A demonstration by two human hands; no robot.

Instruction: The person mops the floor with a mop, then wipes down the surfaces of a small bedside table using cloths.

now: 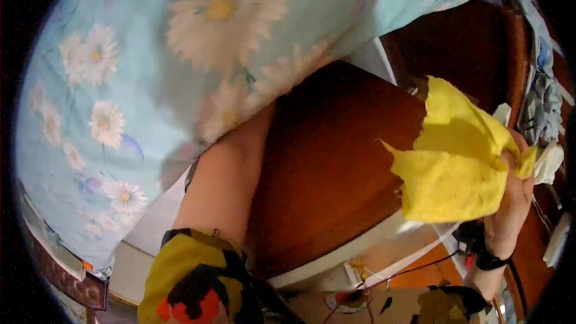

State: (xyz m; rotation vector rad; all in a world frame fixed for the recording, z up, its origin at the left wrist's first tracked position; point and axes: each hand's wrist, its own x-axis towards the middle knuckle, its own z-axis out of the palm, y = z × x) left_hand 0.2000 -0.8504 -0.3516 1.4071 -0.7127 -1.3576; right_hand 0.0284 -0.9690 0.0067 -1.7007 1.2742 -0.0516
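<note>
A yellow cloth with ragged edges hangs from my right hand, whose fingers are closed on its right side. It is held above a dark brown wooden surface. My left forearm reaches up beneath a large light-blue fabric piece printed with white daisies, which looks raised off the wood. That fabric hides my left hand, so its fingers and grip do not show.
A curved wooden edge runs along the right, with crumpled grey-blue cloth beside it. A pale rim borders the wood in front. A black cable crosses below. A tufted brown piece sits at lower left.
</note>
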